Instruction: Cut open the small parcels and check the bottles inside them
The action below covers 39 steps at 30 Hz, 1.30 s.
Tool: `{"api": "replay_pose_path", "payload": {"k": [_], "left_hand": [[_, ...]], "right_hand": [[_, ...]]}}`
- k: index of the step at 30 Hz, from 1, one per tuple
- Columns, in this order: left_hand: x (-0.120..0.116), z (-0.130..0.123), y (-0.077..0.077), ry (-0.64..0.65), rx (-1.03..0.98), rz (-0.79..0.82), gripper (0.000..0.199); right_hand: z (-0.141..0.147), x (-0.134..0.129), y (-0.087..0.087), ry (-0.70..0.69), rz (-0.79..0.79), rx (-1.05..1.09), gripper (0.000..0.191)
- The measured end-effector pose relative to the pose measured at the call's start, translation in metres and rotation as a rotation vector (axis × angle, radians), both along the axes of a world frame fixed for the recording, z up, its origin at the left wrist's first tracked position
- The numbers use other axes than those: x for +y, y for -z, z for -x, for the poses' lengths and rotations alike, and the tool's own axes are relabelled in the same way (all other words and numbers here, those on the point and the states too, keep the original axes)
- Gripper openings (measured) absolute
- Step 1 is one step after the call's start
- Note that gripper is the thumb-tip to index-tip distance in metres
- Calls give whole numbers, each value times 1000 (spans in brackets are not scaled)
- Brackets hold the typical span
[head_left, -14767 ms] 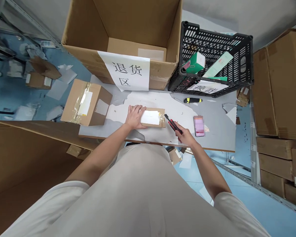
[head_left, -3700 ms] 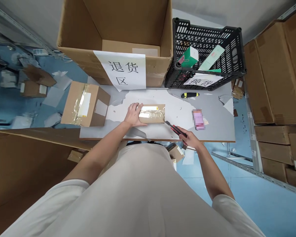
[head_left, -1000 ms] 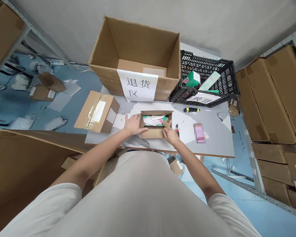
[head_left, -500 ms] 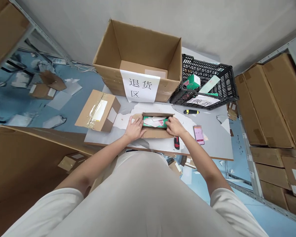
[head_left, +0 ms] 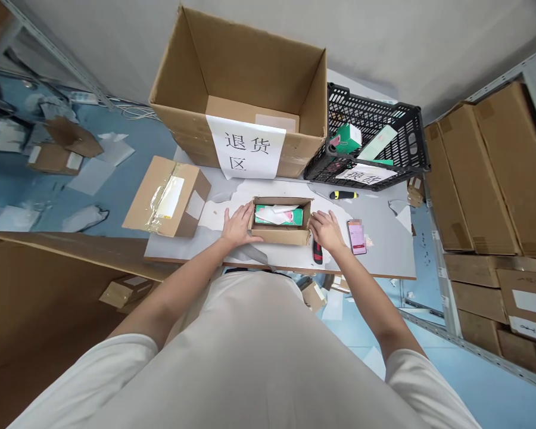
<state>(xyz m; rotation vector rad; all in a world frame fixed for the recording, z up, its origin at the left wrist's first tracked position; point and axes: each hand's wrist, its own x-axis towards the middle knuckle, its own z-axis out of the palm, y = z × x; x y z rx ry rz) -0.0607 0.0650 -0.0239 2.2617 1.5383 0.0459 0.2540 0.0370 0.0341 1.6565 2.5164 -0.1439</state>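
Observation:
A small opened cardboard box [head_left: 280, 237] stands on the table between my hands. Inside it lies a green carton [head_left: 298, 216] with crumpled white paper [head_left: 274, 217] over part of it. My left hand [head_left: 240, 226] rests against the box's left end, fingers stretched out and thumb at the near corner. Against the right end lies my right hand [head_left: 327, 230], its fingers extended and slightly bent. Just below that hand is a red and black box cutter [head_left: 317, 251].
A large open carton [head_left: 183, 138] with a paper sign stands behind. Beside it is a black crate [head_left: 411, 143] holding green cartons. A taped parcel [head_left: 172, 199] sits left. A yellow and black cutter [head_left: 343, 195] and phone [head_left: 356, 237] lie right. Stacked boxes [head_left: 482, 179] line the right shelf.
My right hand has drawn back from inside the small box to its outer right end. The box's end flaps no longer stick out, and the left hand lies along the left wall.

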Motion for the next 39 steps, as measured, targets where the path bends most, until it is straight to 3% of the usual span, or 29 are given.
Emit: {"api": "replay_pose_path", "payload": {"k": [3,6,10,14,16,19,24,26,29,31,36,39], "left_hand": [[3,0,-1,-6,-7,6,121],[6,1,-3,-6,-10,17,122],[6,2,-4,-9,-23,24,122],[5,1,-4,-15,-32,33,119],[5,0,-4,-26,-35,34,116],[6,-1,-5,-58,-33,28,115],[12,-2,-9,-71,7,19,117],[16,-3,-10,-65,22,13,117],[21,-4,-12,-51,42,11,117],[22,-5,-12,-44,44,12,119],[20,-5,-13,-57,38,21,120],[21,-4,-14,-53,43,23,116]], "right_hand": [[34,30,-1,-14,151,-134,31],[61,60,13,63,282,-322,31],[77,80,39,141,284,-426,38],[82,78,54,104,214,-491,40],[79,78,51,93,167,-471,39],[64,80,34,31,127,-348,45],[29,74,-4,-98,114,83,53],[27,68,-9,-118,64,272,52],[40,60,-2,-54,-42,432,50],[54,58,4,-25,-67,439,47],[75,60,5,-148,15,254,53],[76,63,1,-90,43,202,54]]}}
